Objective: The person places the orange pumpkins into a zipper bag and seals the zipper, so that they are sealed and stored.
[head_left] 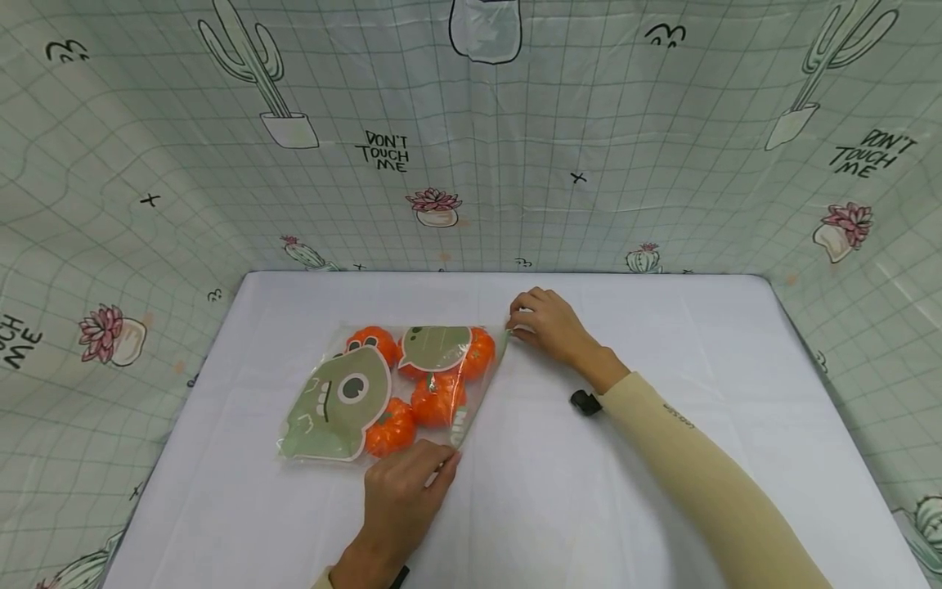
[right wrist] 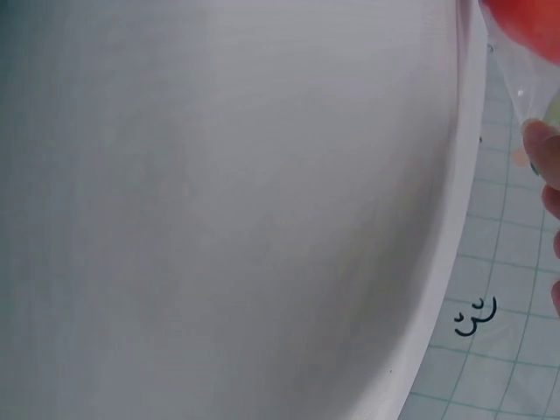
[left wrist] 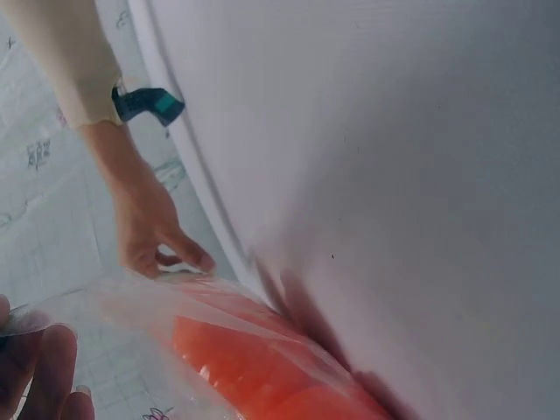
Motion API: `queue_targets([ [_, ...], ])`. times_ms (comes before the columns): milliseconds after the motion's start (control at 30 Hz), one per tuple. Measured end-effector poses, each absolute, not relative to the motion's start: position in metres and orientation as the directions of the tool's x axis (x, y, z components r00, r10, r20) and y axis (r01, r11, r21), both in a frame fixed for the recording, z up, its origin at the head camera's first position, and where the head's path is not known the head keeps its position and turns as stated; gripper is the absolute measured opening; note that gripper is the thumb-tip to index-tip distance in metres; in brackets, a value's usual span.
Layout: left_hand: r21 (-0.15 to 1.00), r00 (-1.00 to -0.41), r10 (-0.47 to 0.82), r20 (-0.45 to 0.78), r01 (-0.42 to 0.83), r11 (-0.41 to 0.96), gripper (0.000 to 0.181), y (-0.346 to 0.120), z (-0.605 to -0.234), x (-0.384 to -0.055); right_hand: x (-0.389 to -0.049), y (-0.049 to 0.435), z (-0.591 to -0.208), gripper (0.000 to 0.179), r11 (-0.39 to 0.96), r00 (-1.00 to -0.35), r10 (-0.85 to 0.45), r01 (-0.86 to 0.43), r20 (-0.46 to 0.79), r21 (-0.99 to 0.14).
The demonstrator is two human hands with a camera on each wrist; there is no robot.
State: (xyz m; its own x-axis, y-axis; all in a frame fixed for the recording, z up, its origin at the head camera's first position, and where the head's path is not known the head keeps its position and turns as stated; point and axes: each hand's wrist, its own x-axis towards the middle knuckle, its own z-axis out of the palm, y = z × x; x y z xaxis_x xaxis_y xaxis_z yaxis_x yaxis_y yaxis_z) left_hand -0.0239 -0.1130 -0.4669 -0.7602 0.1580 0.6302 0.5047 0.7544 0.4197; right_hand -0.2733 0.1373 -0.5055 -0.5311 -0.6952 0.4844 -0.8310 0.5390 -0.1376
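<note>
A clear plastic zip bag (head_left: 478, 397) printed with a green cartoon dinosaur lies on the white table, its right edge running between both hands. Inside are several small orange pumpkins (head_left: 438, 401), partly covered by the print. My left hand (head_left: 408, 495) pinches the near corner of that edge between thumb and fingers. At the far corner, my right hand (head_left: 548, 327) pinches the bag with its fingertips. In the left wrist view, the film stretches over an orange pumpkin (left wrist: 254, 367) toward the right hand (left wrist: 153, 232). The right wrist view catches only a few right fingers (right wrist: 544, 153) on the bag's corner.
The table (head_left: 662, 491) is covered with a white cloth. Behind it and at both sides hangs a pale green gridded curtain (head_left: 500, 164) with cactus drawings. A black wrist camera (head_left: 585, 402) sits at the right wrist.
</note>
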Motion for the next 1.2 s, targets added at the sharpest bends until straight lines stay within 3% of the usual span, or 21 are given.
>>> queue_targets([
  [633,0.272,-0.765,0.459,0.452,0.608,0.746,0.037,-0.1,-0.476,-0.033,-0.274,0.138,-0.506,0.014,0.648,-0.67,-0.647,-0.735,0.365,-0.2],
  [967,0.135,-0.664,0.607,0.437,0.715,0.686,0.033,-0.104,-0.473,-0.028,-0.258,0.142,-0.503,0.027,0.676,-0.717,-0.631,-0.695,0.296,-0.244],
  [1200,0.126,-0.638,0.605,0.476,0.73,0.671,0.031,-0.123,-0.47,-0.032,-0.237,0.155,-0.499,0.034,0.695,-0.751,-0.591,-0.659,0.294,-0.288],
])
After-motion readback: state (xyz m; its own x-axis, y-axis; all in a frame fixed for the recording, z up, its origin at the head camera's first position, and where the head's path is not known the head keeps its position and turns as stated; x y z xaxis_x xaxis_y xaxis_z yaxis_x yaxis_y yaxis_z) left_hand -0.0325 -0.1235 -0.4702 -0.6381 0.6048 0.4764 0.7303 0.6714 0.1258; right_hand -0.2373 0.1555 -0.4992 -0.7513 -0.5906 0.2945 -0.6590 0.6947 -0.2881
